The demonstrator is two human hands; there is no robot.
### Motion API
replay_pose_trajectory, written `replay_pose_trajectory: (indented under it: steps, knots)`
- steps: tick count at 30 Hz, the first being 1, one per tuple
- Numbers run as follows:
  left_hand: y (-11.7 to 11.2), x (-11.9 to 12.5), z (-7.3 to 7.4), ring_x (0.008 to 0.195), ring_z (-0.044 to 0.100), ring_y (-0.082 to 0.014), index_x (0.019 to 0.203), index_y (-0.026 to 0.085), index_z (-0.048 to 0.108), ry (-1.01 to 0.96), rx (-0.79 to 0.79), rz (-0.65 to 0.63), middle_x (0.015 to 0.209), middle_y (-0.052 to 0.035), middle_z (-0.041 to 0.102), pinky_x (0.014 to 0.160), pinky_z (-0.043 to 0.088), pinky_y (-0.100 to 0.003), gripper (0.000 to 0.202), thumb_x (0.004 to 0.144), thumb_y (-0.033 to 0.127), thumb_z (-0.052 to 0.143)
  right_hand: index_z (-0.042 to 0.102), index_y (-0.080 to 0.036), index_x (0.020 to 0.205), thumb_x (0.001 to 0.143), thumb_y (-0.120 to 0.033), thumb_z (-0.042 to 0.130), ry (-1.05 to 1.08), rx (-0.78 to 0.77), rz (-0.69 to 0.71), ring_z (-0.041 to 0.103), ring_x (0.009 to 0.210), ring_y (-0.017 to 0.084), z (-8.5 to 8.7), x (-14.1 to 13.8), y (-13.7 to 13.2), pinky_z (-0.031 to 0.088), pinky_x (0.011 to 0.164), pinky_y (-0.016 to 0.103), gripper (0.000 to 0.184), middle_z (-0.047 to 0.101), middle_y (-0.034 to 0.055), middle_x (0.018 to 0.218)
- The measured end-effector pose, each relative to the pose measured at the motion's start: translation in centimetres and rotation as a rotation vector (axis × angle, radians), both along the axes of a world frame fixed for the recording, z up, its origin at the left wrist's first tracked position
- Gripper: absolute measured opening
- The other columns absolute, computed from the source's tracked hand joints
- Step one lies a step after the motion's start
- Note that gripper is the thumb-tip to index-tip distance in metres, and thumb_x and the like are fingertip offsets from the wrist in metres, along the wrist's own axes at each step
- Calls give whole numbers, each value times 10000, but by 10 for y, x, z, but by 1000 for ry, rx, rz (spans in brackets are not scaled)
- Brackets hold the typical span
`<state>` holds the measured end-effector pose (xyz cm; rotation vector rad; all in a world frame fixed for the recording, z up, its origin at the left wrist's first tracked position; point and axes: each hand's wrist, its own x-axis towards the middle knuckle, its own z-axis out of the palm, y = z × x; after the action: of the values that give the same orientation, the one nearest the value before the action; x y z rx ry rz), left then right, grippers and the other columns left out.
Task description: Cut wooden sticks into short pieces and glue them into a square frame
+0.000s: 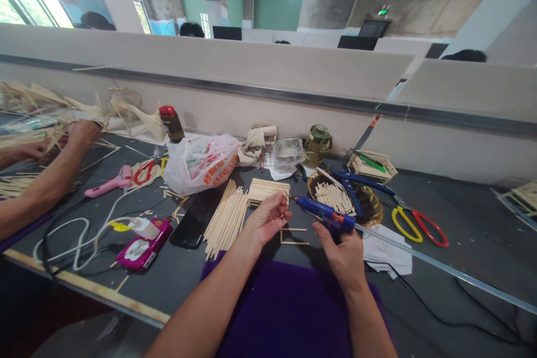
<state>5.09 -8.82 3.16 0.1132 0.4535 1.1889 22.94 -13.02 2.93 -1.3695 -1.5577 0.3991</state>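
Observation:
My right hand is closed round a blue glue gun, whose tip points left at my left hand. My left hand pinches a short thin wooden stick at the gun's tip. Just below both hands a small open frame of glued sticks lies on the dark table. A fan of long sticks and a neat stack of shorter ones lie left of my left hand.
A basket of short sticks, blue pliers and red-and-yellow scissors lie at right. A plastic bag, phone, pink gun and pink case lie at left. Another person's arms work at far left.

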Motion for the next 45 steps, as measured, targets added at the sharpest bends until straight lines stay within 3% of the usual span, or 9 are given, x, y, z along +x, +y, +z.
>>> replay_pose_trajectory:
  steps: [45]
  knots:
    - [-1, 2, 2, 548, 496, -54, 804, 119, 630, -26, -34, -5, 634, 22, 565, 556, 414, -195, 200, 678, 170, 777, 667, -164, 825, 784, -511, 596, 8, -62, 18, 594, 602, 207, 2, 0, -2, 482, 584, 316, 357, 653, 48, 671]
